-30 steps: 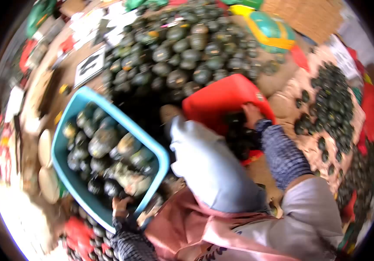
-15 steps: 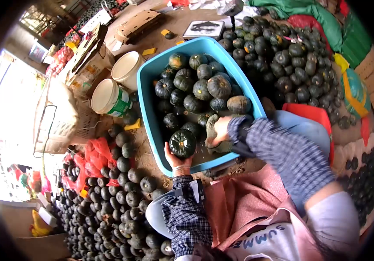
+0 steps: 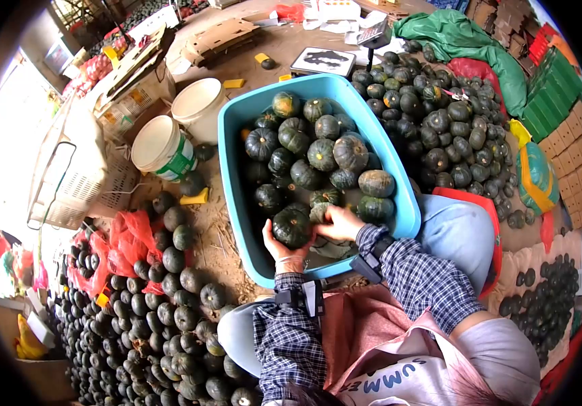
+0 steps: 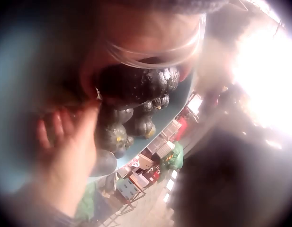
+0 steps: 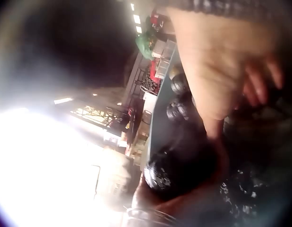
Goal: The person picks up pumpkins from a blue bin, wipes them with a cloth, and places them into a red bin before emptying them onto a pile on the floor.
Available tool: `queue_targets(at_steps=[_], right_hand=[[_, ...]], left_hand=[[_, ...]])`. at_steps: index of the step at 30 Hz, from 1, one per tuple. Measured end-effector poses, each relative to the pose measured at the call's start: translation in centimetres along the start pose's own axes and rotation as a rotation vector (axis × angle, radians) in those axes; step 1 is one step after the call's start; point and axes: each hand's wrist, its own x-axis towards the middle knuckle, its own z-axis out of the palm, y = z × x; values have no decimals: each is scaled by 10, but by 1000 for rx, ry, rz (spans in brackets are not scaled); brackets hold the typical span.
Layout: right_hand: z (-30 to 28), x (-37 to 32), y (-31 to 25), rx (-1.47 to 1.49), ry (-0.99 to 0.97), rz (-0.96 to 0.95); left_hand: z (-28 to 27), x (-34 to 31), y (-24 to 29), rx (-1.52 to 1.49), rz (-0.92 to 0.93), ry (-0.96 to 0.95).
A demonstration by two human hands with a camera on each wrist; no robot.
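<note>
In the head view, a dark green pumpkin (image 3: 291, 228) is cupped in my left hand (image 3: 278, 249) over the near end of a blue tub (image 3: 409, 203). My right hand (image 3: 342, 224) pinches a grey-green cloth (image 3: 318, 212) close against the pumpkin's right side. More pumpkins (image 3: 321, 155) fill the tub behind both hands, some of them in dark water. In the left wrist view, the held pumpkin (image 4: 136, 85) looks wet and shiny, with the right hand (image 4: 72, 163) beside it. The right wrist view shows the same pumpkin (image 5: 169, 170) in shadow, and the cloth is lost in the dark there.
A large heap of pumpkins (image 3: 446, 128) lies beyond the tub to the right, another heap (image 3: 169, 325) at left. A red basin (image 3: 495, 260) stands by the right knee. Two white buckets (image 3: 163, 145) and a scale (image 3: 323, 61) are near the tub.
The right hand left the red basin and came over the blue tub with the cloth, then moved left against the pumpkin. The left hand raised that pumpkin from the tub. The head view swung left.
</note>
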Motion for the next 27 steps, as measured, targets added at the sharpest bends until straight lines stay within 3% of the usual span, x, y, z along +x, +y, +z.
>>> queue_targets(at_steps=[1,3,7,8,10,11,13,15,17,19,20,25,27], right_hand=[[9,5,1,-215,-200,90],[15,5,0,-258,-327,-13],[40,24,12,-364,-385,77],[41,24,10,-352,-323,130],[59,38,26,-348,-232,122],[68,51,40,-453,-355,106],[49,46,44,-129,-363,-54],[26,36,30,123,-186,203],[13,19,27,753,26,5],[-11,1,10,1226,51,-79],[-20,-7,2,1264,84,-116],[-29,-10,-9,971,244,-191],[-12,5,23,487,281,-162]], left_hand=[[2,-4,1,41,26,18],[-11,15,1,9,57,-56],[-19,21,8,-77,283,-37],[-16,14,9,-73,341,12],[-22,14,18,-257,243,-19],[-11,-2,17,-356,183,22],[-24,10,18,-512,182,-88],[-18,8,22,-544,121,-236],[-6,3,21,-446,162,-350],[-17,11,21,-504,-71,-562],[-20,13,18,-501,-78,-554],[-30,21,3,-707,-349,-773],[-32,21,1,-688,-323,-738]])
